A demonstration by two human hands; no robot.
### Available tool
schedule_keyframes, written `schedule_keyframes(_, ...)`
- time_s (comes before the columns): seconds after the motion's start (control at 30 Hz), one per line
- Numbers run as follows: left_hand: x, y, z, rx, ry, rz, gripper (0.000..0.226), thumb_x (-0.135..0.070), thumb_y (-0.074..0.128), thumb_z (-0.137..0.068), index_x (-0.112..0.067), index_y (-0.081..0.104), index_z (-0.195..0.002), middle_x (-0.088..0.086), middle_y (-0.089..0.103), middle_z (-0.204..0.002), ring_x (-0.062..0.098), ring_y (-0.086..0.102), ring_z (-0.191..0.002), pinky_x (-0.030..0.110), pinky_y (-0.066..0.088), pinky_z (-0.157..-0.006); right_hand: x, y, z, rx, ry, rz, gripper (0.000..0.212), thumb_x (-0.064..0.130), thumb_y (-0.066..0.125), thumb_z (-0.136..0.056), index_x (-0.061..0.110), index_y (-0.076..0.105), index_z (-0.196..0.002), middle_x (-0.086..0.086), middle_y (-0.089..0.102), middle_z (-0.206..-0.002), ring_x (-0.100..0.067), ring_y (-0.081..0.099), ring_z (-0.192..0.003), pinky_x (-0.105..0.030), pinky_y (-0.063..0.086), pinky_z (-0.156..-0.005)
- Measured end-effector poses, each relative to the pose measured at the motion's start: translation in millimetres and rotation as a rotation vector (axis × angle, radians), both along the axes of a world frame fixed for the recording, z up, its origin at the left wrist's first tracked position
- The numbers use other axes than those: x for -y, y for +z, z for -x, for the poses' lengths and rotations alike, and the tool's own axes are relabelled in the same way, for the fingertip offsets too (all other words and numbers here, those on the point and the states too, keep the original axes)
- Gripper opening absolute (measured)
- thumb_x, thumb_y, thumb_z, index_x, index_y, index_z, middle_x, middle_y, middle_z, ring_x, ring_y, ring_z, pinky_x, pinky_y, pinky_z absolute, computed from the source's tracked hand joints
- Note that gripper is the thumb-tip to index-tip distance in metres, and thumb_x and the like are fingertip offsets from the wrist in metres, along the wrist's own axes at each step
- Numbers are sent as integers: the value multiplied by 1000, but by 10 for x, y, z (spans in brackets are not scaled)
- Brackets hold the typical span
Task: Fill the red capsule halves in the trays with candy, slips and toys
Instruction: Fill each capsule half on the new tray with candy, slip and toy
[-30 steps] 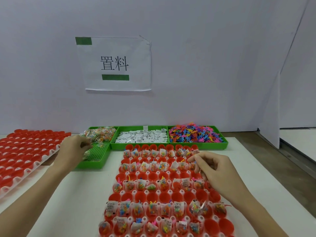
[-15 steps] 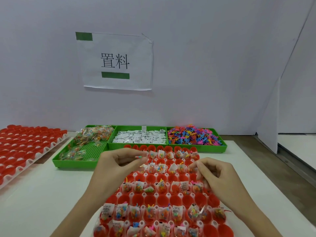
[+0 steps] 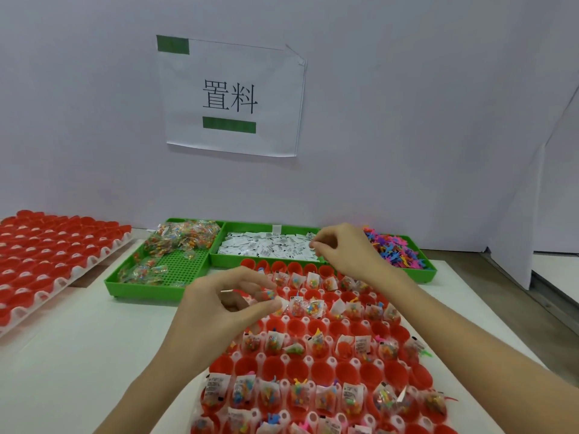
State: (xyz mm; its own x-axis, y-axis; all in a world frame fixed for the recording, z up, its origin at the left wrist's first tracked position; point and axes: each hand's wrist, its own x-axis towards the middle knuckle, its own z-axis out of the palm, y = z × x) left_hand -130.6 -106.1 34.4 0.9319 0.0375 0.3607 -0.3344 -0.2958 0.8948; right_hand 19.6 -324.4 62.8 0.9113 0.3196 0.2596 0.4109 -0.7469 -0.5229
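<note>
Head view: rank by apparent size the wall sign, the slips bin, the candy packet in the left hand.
1. Wall sign, largest in frame.
2. Slips bin, smaller, though the right hand hides one end.
3. Candy packet pinched by the left hand, smallest despite being nearest the camera.

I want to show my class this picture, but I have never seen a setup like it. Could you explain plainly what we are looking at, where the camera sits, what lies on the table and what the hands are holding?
No machine here: a person works with bare hands, and the camera is worn on their head, looking forward and down.

On the white table lies a tray of red capsule halves, some rows filled, some empty. Behind it stand green bins: candy packets, white paper slips and coloured plastic toys. A second tray of red halves waits at the left. A paper sign hangs on the wall.

The left hand pinches a small candy packet over the near tray. The right hand reaches to the slips, fingers pinched at one; whether it has lifted one I cannot tell.
</note>
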Motion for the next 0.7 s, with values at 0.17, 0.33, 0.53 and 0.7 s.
schedule_keyframes(0.17, 14, -20, -3, -12, -38, 78, 12, -17, 87, -75, -24, 83, -85, 6, 78, -81, 25, 77, -67, 32, 64, -66, -202, -142, -474, -86, -28, 192, 19, 18, 69, -96, 7, 79, -108, -10, 77, -108, -20, 70, -97, -30, 55, -86)
schedule_keyframes(0.33, 12, -18, -12, -10, -4, 75, 13, -15, 86, -78, -22, 84, -88, -1, 80, -86, 17, 78, -80, 25, 62, -78, -348, -264, -688, -119, -119, 347, 36, 37, 79, -87, 3, 79, -97, -11, 78, -96, -24, 73, -88, -42, 61, -85)
schedule_keyframes(0.53, -15, -12, -34, -12, 11, 87, 11, -12, 83, -81, -17, 82, -91, 5, 79, -78, 20, 78, -75, 28, 63, -76, -462, -304, -795, -158, -214, 424, 44, 38, 84, -83, 8, 71, -113, -8, 72, -112, -28, 67, -105, -44, 58, -92)
schedule_keyframes(0.7, -29, -20, -32, 0, 32, 72, 8, -14, 81, -84, -15, 81, -91, 6, 78, -78, 23, 77, -73, 35, 64, -73, -410, -274, -797, -178, -205, 309, 26, 23, 82, -84, 6, 76, -103, -8, 76, -104, -24, 72, -97, -42, 61, -88)
